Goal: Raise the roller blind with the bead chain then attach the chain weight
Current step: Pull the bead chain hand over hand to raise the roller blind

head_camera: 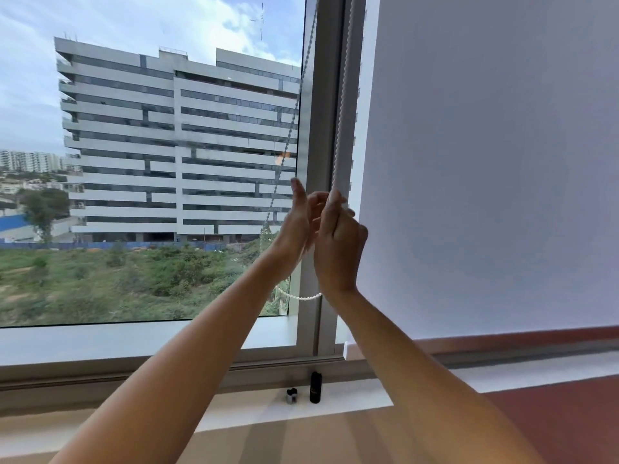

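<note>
While the blind (pixel 485 162) hangs nearly to the sill, the right hand (pixel 338 242) grips the bead chain (pixel 340 122); the left hand (pixel 296 226) is spread. The dark weight (pixel 315 387) waits unattached on the ledge.

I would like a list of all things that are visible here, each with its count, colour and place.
blind: one, white, lowered over the right window, bottom edge just above the sill.
chain: one loop, white beads; one strand runs up along the frame, the other slants over the left pane; the bottom of the loop hangs below the hands.
frame: one, grey, upright between the panes.
cylinder: one, black, standing on the sill under the frame.
small part: one, black and grey, on the sill left of the cylinder.
sill: one, white, below the window.
building: one, grey-white, outside the left pane.
left hand: open, beside the slanting strand.
right hand: closed on the chain.
</note>
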Motion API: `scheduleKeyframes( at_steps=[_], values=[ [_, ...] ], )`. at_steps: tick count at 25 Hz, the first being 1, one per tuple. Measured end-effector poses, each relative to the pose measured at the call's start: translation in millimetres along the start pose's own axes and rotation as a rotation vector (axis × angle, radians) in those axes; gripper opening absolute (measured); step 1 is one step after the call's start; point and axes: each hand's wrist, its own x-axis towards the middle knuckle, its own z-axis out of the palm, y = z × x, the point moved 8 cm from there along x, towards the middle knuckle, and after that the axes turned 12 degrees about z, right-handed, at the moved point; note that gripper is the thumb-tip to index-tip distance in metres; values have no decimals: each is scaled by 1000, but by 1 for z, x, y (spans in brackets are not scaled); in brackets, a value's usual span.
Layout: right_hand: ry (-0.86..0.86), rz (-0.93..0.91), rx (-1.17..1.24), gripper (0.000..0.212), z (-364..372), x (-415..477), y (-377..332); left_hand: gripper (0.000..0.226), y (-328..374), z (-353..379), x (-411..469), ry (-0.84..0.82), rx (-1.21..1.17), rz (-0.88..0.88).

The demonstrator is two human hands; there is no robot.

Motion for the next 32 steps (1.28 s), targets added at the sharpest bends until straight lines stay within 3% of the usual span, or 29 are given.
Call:
scheduleKeyframes(
  at_steps=[5, 10, 13, 15, 18, 22, 27, 32],
  values=[
    [-49, 5, -89, 48, -9, -53, 26, 84, 39, 30, 21, -94, -161, -38],
    [-110, 68, -187, 54, -22, -92, 52, 56, 55, 42, 30, -54, -217, -139],
    [-109, 35, -179, 44, -31, -94, 46, 51, 64, 36, 34, 58, -37, -72],
    [-122, 52, -169, 44, -33, -95, 46, 53, 76, 38, 30, 183, 207, 124],
    [-186, 200, -91, 47, -29, -93, 59, 64, 87, 50, 23, 274, 423, 335],
    [-373, 606, 234, 59, -19, -79, 87, 57, 93, 59, 23, 230, 354, 411],
    [-243, 662, 185, 47, -30, -12, 78, 58, 66, 63, 2, 203, 372, 399],
    [-439, 722, 419, 58, -14, 36, 39, 58, 38, 47, -17, 185, 347, 365]
  ],
)
